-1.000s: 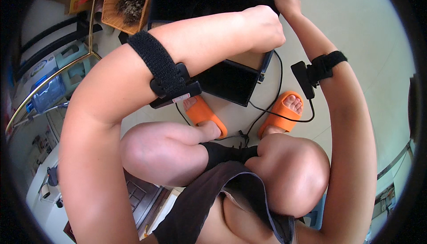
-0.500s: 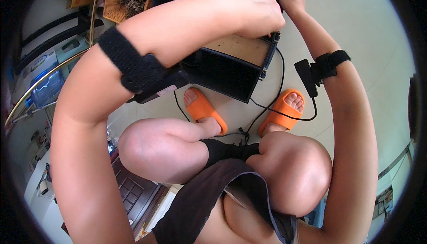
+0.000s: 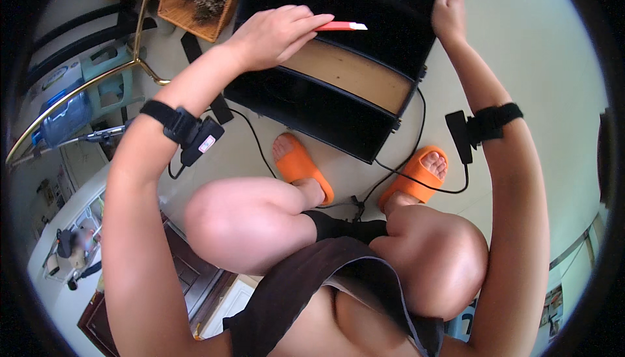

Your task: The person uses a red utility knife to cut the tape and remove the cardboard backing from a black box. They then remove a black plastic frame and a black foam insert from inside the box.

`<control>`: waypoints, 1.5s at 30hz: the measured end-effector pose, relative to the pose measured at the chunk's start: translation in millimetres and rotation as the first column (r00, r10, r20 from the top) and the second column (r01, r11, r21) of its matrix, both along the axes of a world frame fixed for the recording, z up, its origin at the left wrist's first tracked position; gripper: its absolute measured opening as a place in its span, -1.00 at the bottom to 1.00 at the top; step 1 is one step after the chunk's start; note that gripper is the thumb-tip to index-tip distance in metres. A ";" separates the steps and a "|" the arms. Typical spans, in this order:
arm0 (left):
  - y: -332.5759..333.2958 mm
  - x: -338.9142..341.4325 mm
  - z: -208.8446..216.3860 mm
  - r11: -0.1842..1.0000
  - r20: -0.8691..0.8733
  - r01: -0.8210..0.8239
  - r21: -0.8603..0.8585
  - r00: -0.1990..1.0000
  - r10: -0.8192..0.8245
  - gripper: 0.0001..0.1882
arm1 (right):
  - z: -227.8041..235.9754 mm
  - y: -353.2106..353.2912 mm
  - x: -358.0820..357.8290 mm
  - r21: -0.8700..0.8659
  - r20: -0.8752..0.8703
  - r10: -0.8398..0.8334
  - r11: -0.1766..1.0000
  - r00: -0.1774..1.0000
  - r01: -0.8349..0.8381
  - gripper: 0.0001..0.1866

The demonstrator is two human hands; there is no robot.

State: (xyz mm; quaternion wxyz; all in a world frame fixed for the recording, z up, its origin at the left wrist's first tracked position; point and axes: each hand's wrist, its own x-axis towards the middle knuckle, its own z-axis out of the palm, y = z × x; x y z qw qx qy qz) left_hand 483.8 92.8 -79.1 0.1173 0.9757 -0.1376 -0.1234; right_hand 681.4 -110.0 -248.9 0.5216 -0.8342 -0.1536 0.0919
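Home, orange slippers [image 3: 411, 188], wicker basket [image 3: 177, 7], tiled floor [image 3: 521, 51]

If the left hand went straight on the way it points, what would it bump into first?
Probably the black case, seen behind the red tool in the left hand; if it clears that, the right hand by the case's right edge. Depth is hard to judge.

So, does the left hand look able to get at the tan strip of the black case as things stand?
Probably yes: the left hand appears close to the tan strip, and most of the strip lies uncovered, though that hand holds a red tool.
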 end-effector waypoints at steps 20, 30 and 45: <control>-12.9 -329.1 -105.0 0.513 -0.024 -0.857 0.050 0.513 0.858 -0.67 | 74.7 8.0 -19.9 -0.463 0.472 0.244 0.886 0.848 0.003 -0.32; 50.3 -225.3 -30.0 0.635 0.413 -0.742 -0.217 0.520 0.748 -0.58 | 110.8 68.1 -91.1 -0.718 0.097 0.802 0.466 0.589 -0.517 0.18; 62.6 17.6 -47.3 0.956 0.012 0.054 0.288 0.998 -0.060 0.14 | 103.1 63.0 -92.5 -0.694 0.088 0.772 0.501 0.629 -0.517 0.28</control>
